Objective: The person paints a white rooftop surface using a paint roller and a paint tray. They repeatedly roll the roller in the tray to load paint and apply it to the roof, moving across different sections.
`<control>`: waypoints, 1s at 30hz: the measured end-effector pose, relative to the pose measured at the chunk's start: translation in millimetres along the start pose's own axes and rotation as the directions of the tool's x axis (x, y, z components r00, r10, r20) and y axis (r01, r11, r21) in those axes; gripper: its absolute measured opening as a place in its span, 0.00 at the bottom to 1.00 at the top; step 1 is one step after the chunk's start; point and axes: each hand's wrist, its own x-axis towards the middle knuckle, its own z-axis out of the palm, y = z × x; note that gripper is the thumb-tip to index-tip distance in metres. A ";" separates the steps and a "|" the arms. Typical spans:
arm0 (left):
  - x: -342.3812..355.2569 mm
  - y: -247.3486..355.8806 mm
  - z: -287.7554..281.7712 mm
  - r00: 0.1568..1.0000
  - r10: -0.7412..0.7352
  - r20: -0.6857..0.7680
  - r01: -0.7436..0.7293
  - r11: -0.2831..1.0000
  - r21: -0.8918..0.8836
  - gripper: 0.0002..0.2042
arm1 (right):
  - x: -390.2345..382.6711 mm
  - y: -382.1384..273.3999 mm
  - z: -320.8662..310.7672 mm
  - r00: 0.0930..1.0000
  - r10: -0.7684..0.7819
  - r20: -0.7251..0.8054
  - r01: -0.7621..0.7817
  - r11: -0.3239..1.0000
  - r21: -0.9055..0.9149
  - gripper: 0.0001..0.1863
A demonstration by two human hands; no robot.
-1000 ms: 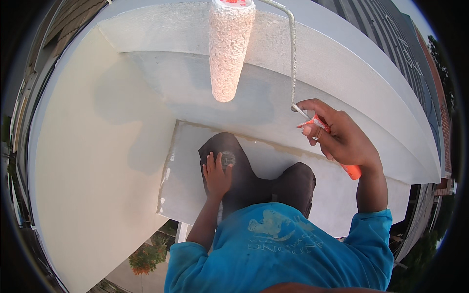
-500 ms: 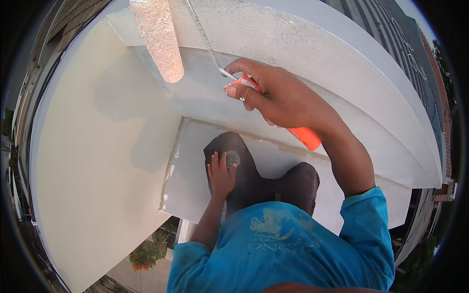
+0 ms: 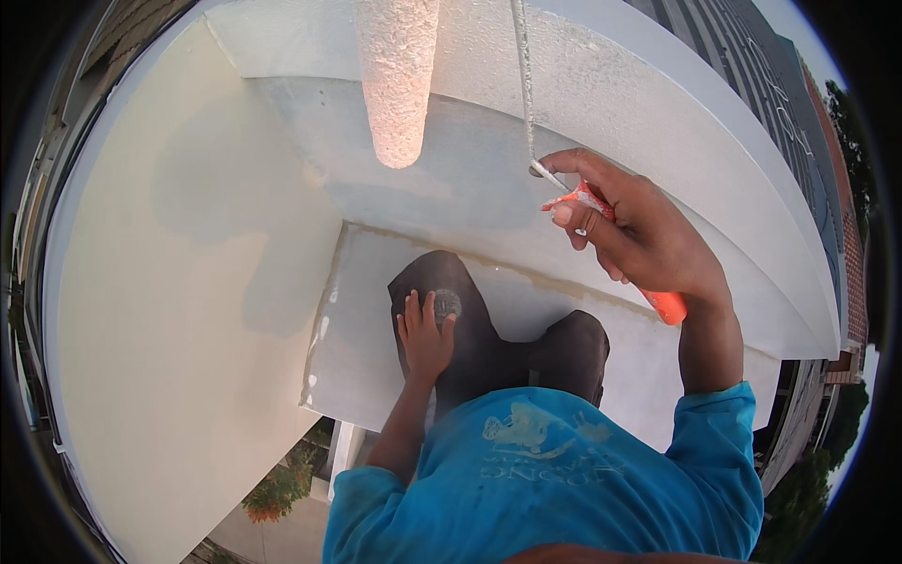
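My right hand (image 3: 639, 226) is closed around the orange handle of a paint roller (image 3: 399, 89), thumb and fingers near its paint-smeared top. From there the metal rod runs up out of view, and the fluffy, paint-coated sleeve hangs to the left of it. Behind the sleeve is a white wall (image 3: 564, 70) with a rough, wet-looking surface; whether the two touch I cannot tell. My left hand (image 3: 427, 340) rests flat with spread fingers on my left knee, over a round patch on the dark trousers.
I sit or crouch on a pale ledge (image 3: 366, 310) with a brownish seam along its back edge. A cream wall (image 3: 178, 263) rises on the left. Past the ledge, a plant (image 3: 282, 484) shows far below. Dark corrugated roofing (image 3: 723, 56) lies beyond the wall at upper right.
My right hand has carried the paint roller to the right and slightly nearer to me. The sleeve now hangs more upright. My left hand stays on the knee.
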 end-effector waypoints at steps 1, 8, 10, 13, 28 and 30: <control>0.0 -1.9 0.3 1.000 -0.012 0.004 0.012 1.000 -0.008 0.30 | 17.6 -5.4 10.0 0.999 -0.054 0.003 0.054 0.998 -0.012 0.22; 4.7 0.6 -5.1 0.999 -0.024 0.026 0.024 1.000 0.001 0.30 | 64.4 -31.0 21.6 0.987 -0.154 0.044 0.154 0.988 -0.001 0.23; 6.3 2.0 -5.0 0.999 -0.028 0.027 0.028 1.000 0.009 0.30 | 50.6 -20.6 14.6 0.991 -0.132 0.020 0.132 0.991 0.022 0.24; 2.8 -2.4 -3.9 0.999 -0.034 0.013 0.034 0.999 0.025 0.30 | 5.0 7.7 -2.0 0.998 -0.057 -0.009 0.058 0.994 0.093 0.24; 1.7 -4.0 -1.4 1.000 -0.017 0.023 0.016 1.000 0.012 0.30 | 33.0 -6.2 16.7 0.984 -0.178 -0.006 0.178 0.983 0.043 0.24; 4.5 -1.9 -1.0 1.000 -0.015 0.024 0.014 1.000 0.014 0.30 | 52.2 -16.1 22.8 0.974 -0.225 -0.023 0.225 0.974 0.032 0.23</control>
